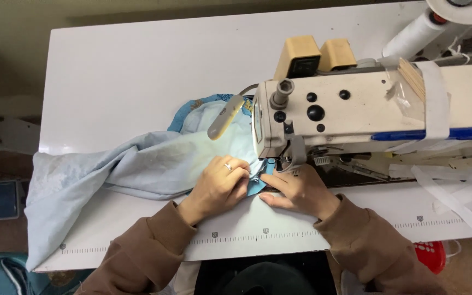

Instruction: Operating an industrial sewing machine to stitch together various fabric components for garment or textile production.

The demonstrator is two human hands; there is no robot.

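1. A cream-coloured industrial sewing machine (356, 109) is seen on a white table (137, 71).
2. A pale blue cloth with a patterned blue edge (137, 164) is spread to the left of the machine; its end hangs over the table's left edge.
3. The left hand (219, 186), with a ring, is laid curled on the cloth just left of the machine's needle area, and a fold is pinched under the fingers.
4. The right hand (299, 191) is pressed flat on the cloth's edge below the machine head, fingers extended, nothing enclosed.
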